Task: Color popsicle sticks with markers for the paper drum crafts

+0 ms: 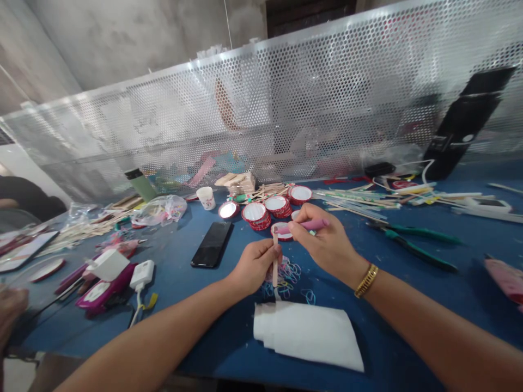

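The left hand [255, 265] has its fingers closed around a thin pale wooden stick [275, 265], held upright just above the blue tabletop [408, 305]; the stick's lower end passes in front of a loose heap of small coloured rubber bands [291, 272], and whether it touches them cannot be told. The right hand [327, 243], with a gold bracelet [366, 281] at the wrist, has its fingers pinched on a pink stick [312, 224] lying roughly level, its tip meeting the top of the upright one; how the two are joined is hidden by the fingertips. A small red-rimmed cap [281, 231] sits partly covered behind both hands, with more red-rimmed caps [261, 213] clustered just beyond. Near the front edge lies a folded white cloth [306, 333], and a black phone [212, 244] rests face up to the left. Green-handled pliers [412, 244] lie to the right, and a pink object [506, 279] is cut off by the right edge. At far left another person's hand [10, 307] and a dark sleeve [28, 198] are only partly in view. A perforated metal screen [286, 103] walls off the back of the tabletop, and what lies behind its holes is blurred. Piles of wooden sticks [368, 198], a white charger [142, 275], a small paper cup [206, 197] and a green lighter [141, 184] litter the surface, under a bare grey concrete wall [122, 38].
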Motion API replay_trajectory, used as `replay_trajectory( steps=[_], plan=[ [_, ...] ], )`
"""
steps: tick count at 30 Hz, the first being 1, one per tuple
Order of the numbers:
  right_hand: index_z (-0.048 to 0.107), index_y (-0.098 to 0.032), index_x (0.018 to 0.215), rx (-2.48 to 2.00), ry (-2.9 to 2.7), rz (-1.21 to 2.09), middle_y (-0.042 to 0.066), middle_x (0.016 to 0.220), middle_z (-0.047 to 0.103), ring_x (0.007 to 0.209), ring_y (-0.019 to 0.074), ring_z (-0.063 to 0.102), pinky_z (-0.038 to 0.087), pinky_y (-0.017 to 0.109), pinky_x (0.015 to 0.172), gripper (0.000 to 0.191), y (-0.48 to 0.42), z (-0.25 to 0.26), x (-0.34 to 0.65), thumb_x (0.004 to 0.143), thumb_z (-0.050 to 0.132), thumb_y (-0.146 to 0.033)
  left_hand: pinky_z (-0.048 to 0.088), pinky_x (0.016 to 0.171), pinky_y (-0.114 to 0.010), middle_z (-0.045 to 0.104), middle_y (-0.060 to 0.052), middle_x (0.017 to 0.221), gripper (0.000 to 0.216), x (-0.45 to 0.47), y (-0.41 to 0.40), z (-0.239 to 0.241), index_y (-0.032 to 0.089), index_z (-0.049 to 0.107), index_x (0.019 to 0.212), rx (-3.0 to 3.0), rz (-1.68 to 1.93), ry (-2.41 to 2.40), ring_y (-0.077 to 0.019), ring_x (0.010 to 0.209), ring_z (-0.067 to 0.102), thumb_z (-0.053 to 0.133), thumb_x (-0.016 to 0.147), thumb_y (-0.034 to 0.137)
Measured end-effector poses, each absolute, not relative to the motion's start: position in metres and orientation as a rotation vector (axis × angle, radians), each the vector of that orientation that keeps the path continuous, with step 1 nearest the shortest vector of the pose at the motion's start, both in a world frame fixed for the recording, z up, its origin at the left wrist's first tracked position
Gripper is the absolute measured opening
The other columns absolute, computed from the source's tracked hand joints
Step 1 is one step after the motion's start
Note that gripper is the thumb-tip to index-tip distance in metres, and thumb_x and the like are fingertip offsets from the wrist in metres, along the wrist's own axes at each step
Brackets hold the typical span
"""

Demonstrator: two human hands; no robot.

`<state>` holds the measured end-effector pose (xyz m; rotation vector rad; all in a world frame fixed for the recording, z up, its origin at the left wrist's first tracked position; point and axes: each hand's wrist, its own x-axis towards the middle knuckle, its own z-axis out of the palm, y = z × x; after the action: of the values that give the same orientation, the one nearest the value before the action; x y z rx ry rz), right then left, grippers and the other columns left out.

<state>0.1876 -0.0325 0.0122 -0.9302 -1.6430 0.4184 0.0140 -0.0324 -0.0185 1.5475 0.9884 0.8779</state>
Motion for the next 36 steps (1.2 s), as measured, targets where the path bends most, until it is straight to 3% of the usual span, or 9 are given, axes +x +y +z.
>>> replay_trajectory(
  steps=[16,22,36],
  plan=[
    [0.043,-0.022,0.062,-0.996,-1.75,0.281,-0.003,0.06,0.05,0.058,0.0129,0.043,0.033,0.028,0.056,0.024,-0.029,0.016,0.194,0.082,0.057,-0.021,0.024,0.041,-0.022,0.04,0.006,0.046,0.045,0.011,-0.033,-0.012,0.019,0.051,0.062,1.598,0.927,1.05,-0.0081,0.04,0.034,0.058,0.08,0.059],
    [0.048,-0.022,0.065,-0.961,-1.65,0.2,-0.002,0.062,0.054,0.06,0.0135,0.048,0.037,0.029,0.059,0.021,-0.031,0.017,0.195,0.084,0.058,-0.021,0.023,0.042,-0.022,0.037,0.006,0.046,0.046,0.012,-0.034,-0.007,0.018,0.051,0.061,1.542,0.981,1.002,-0.0076,0.042,0.032,0.06,0.078,0.06],
    [0.046,-0.022,0.066,-0.904,-1.65,0.359,-0.002,0.065,0.053,0.06,0.0127,0.046,0.036,0.028,0.058,0.022,-0.04,0.019,0.186,0.085,0.057,-0.022,0.02,0.038,-0.022,0.035,0.007,0.044,0.05,0.015,-0.037,-0.006,0.019,0.048,0.06,1.542,0.91,0.99,-0.0069,0.038,0.029,0.061,0.075,0.065]
  ],
)
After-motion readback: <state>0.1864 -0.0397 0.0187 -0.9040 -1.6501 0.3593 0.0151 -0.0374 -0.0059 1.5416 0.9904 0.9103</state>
